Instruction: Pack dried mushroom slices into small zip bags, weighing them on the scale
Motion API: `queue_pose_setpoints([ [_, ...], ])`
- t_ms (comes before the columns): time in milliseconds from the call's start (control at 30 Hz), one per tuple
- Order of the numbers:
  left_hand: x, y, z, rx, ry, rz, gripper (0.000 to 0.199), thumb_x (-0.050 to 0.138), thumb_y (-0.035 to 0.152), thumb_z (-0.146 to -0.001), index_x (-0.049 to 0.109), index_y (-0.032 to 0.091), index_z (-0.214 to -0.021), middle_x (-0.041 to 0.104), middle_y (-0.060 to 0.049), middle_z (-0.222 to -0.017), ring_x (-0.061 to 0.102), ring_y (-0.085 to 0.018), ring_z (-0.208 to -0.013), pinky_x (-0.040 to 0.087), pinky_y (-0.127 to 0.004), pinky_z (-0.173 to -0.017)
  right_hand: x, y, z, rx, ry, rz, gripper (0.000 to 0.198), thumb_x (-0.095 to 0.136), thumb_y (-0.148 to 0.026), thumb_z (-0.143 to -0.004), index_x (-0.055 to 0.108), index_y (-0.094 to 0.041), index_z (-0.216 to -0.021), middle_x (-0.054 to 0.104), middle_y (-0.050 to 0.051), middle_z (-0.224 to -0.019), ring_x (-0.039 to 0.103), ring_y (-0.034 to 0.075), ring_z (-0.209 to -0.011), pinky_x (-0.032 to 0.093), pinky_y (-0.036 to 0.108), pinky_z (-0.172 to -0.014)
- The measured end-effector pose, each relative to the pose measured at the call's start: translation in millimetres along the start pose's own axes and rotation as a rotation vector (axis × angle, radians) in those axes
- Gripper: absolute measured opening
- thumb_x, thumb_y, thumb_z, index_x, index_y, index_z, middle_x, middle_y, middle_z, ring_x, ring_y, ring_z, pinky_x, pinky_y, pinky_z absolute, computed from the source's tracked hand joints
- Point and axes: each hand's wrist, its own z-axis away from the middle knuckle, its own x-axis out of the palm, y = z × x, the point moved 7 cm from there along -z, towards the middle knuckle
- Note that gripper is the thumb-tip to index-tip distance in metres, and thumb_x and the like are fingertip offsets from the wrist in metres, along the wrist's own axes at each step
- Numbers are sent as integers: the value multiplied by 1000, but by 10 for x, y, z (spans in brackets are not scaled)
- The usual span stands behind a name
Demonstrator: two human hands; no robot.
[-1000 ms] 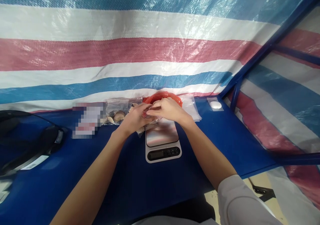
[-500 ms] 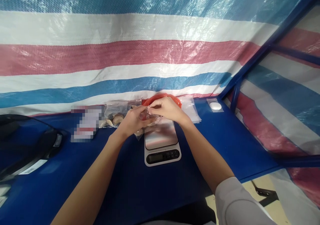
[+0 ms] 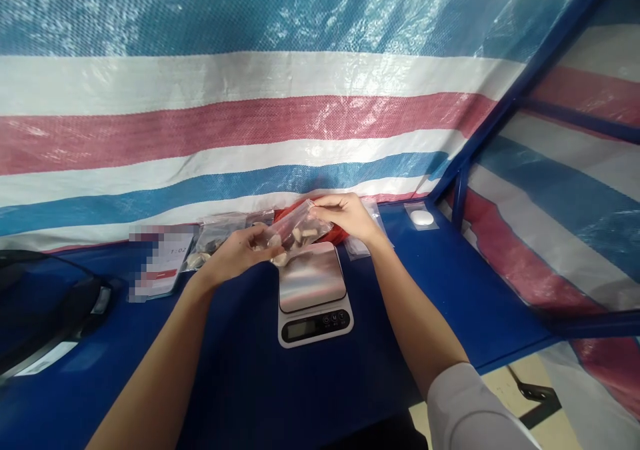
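Note:
A clear zip bag [image 3: 306, 229] with several pale brownish pieces in it is stretched between my hands, over the back of the kitchen scale [image 3: 313, 280]. My left hand [image 3: 240, 253] grips the bag's left end between thumb and fingers. At the upper right corner, my right hand [image 3: 347, 213] pinches the bag's edge. The scale has a shiny metal plate and a dark display panel at the front. Behind the bag lies a red basket or tray [image 3: 340, 235], mostly hidden. Left of my left hand rest other filled clear bags [image 3: 205, 240].
Flat clear bags [image 3: 357, 247] lie right of the scale, and a small bag with a round white object [image 3: 421, 218] sits farther right. A phone [image 3: 167, 260] and a black headset-like object [image 3: 75, 303] are at left. Striped sheeting [image 3: 250, 130] hangs behind the blue table [image 3: 240, 370].
My hands have moved apart, the left one leftward, and the bag is now spread out between them. The view has shifted slightly.

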Motion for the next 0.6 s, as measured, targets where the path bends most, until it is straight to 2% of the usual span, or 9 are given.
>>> queue_pose_setpoints([
  [67, 32, -24, -14, -49, -29, 48, 46, 70, 65, -74, 72, 23, -92, 67, 0, -73, 58, -16, -63, 45, -26, -57, -66, 99, -15, 37, 27, -38, 27, 79, -44, -75, 79, -21, -88, 75, 2, -88, 67, 15, -77, 57, 30, -74],
  [133, 14, -6, -38, -70, -12, 45, 48, 71, 65, -72, 72, 22, -93, 69, -1, -77, 59, -17, -65, 45, -26, -58, -134, 172, -30, 60, 52, -102, 30, 82, -44, -72, 78, -20, -89, 77, 2, -93, 68, 15, -80, 58, 30, -74],
  [267, -67, 168, -119, -28, 33, -103, 38, 70, 59, -73, 72, 23, -87, 72, -2, -79, 61, -19, -68, 47, -28, -62, -262, 221, -38, 90, 127, -216, 39, 82, -45, -71, 76, -22, -101, 77, 4, -103, 71, 19, -93, 62, 32, -78],
  [367, -78, 329, -210, 0, 7, -199, 37, 68, 57, -76, 74, 24, -93, 73, -2, -80, 63, -21, -71, 47, -29, -64, -328, 200, -31, 92, 175, -162, 41, 80, -45, -75, 75, -23, -109, 78, 5, -100, 73, 21, -97, 61, 33, -79],
  [533, -52, 510, -420, 24, -26, -277, 35, 68, 53, -77, 74, 25, -98, 74, -3, -87, 66, -24, -78, 46, -30, -64, -412, 234, -53, 35, 217, -39, 31, 77, -45, -76, 78, -20, -95, 79, 6, -97, 73, 21, -95, 57, 35, -89],
  [600, -42, 542, -506, 36, -18, -283, 33, 67, 50, -79, 74, 25, -98, 74, -2, -83, 66, -23, -75, 46, -30, -64, -457, 324, -68, 51, 239, -41, 33, 77, -46, -75, 77, -19, -93, 79, 6, -94, 73, 21, -91, 57, 35, -87],
])
